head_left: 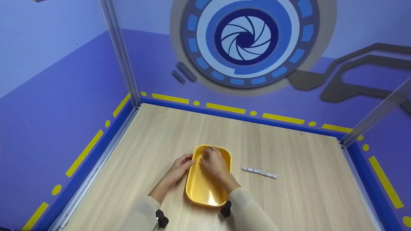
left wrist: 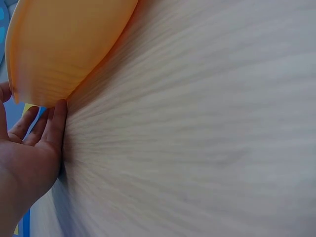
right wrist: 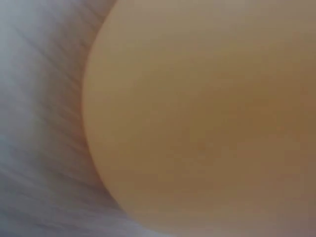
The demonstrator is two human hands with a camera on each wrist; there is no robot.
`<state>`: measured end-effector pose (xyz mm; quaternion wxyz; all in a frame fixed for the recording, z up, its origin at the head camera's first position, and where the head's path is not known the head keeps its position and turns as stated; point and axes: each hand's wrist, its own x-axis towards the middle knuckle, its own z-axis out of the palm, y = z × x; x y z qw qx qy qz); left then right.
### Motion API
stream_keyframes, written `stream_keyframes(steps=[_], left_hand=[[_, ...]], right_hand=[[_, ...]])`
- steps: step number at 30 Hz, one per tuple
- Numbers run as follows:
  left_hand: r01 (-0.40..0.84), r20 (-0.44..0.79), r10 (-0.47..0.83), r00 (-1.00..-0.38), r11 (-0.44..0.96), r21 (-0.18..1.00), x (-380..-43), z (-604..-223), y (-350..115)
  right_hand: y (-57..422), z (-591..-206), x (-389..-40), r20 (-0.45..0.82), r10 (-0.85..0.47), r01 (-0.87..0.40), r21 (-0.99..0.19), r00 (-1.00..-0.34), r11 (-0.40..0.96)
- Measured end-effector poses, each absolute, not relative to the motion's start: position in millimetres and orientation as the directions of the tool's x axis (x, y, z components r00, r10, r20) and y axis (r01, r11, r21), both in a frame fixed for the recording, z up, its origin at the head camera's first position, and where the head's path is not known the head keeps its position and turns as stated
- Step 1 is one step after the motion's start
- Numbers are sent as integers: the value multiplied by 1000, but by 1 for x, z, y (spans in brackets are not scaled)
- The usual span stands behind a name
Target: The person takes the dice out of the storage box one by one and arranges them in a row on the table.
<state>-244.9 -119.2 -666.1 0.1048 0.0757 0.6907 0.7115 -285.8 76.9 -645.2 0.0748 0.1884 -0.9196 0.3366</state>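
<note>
A yellow rectangular tray (head_left: pixel 205 189) with rounded corners rests on the wooden table. My left hand (head_left: pixel 177 169) holds its left side, thumb at the rim and fingers against the outer wall. In the left wrist view, the left hand (left wrist: pixel 37 148) lies beneath one end of the tray (left wrist: pixel 64 49). Inside the tray's far half is my right hand (head_left: pixel 214 163), its fingers curled and a small piece (head_left: pixel 203 156) at the fingertips; I cannot tell what it is. Only the tray's blurred outer wall (right wrist: pixel 197 118) fills the right wrist view, leaving the right hand unseen there.
To the right of the tray lies a narrow strip (head_left: pixel 259 172) of small whitish pieces with dark markings. Blue-violet panels (head_left: pixel 96 70) and metal posts enclose the table (head_left: pixel 308 179) at the back and sides. Each sleeve carries a black wrist mount (head_left: pixel 162 219).
</note>
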Motion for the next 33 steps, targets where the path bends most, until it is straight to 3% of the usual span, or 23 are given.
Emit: stream_keyframes(steps=[33], left_hand=[[-88,-74,269,-960,-40,995,-246,-665,-120]], right_hand=[[74,-652,-285,331,-427,-524,-306,-842,795]])
